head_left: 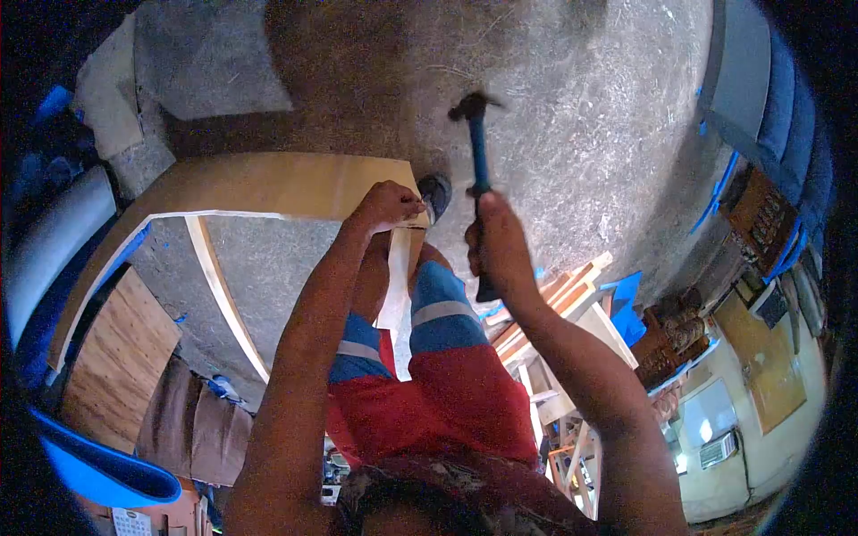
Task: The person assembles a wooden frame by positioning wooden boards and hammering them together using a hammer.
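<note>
My right hand (500, 241) is wrapped round the dark lower handle of a claw hammer (480, 147). The hammer stands raised, its head pointing away from me, to the right of the wooden frame and apart from it. At the near right corner of the wooden frame (295, 183), my left hand (389, 205) is closed in a pinch against the board. Whatever sits between those fingertips is too small to make out. A narrower wooden piece (407, 255) meets the board at this corner and runs back between my knees.
A thin wooden strip (219, 290) crosses the frame's inside. Beyond the corner shows a dark shoe (435, 196) on the concrete floor (590, 134). Wood pieces (559, 304) are stacked at my right. A plywood panel (121, 357) and blue foam-like sheet (98, 469) stand at left.
</note>
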`<state>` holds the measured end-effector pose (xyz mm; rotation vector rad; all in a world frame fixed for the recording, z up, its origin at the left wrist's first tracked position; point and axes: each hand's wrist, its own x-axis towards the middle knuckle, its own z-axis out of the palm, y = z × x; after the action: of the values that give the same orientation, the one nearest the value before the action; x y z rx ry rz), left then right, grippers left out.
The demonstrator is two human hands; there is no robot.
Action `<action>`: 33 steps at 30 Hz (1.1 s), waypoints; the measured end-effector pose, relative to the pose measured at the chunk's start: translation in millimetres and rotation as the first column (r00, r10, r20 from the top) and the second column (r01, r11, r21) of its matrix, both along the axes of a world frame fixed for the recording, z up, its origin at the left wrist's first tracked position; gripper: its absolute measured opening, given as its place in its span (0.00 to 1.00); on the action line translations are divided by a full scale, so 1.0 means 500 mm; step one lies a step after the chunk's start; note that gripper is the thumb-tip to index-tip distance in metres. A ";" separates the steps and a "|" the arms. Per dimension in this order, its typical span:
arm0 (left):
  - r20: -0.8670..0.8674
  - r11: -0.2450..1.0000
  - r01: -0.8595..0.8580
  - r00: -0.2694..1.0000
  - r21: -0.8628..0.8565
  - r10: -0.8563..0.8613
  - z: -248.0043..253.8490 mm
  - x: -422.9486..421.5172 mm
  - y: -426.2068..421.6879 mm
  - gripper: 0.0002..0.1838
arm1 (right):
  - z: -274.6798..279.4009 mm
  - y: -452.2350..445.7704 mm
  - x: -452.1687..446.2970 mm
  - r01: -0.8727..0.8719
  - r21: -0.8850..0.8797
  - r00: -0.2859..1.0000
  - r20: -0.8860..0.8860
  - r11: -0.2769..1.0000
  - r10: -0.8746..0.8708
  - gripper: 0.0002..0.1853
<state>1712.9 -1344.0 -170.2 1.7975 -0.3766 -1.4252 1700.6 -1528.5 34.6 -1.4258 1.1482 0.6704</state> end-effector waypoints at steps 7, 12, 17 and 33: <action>0.002 1.000 -0.015 1.000 -0.003 0.015 0.001 -0.004 0.003 0.21 | 0.006 -0.034 0.029 0.120 0.221 0.967 -0.246 0.968 -0.064 0.22; -0.020 0.998 0.055 0.998 0.014 -0.055 0.000 -0.004 0.004 0.21 | -0.003 -0.034 0.000 -0.139 0.223 0.962 -0.200 0.965 0.185 0.23; 0.323 0.837 0.471 0.775 0.277 -0.543 0.054 0.007 0.024 0.29 | 0.028 -0.039 0.016 -0.037 0.146 0.993 -0.110 0.989 0.054 0.23; 0.531 0.865 0.423 0.684 0.270 -0.500 0.112 -0.009 0.058 0.27 | -0.099 -0.039 -0.224 0.020 0.349 0.928 -0.354 0.937 0.113 0.19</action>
<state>1708.3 -1314.9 -114.1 2.3508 -1.1665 -1.1803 1588.5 -1547.9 -15.1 -1.0509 1.2107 1.1546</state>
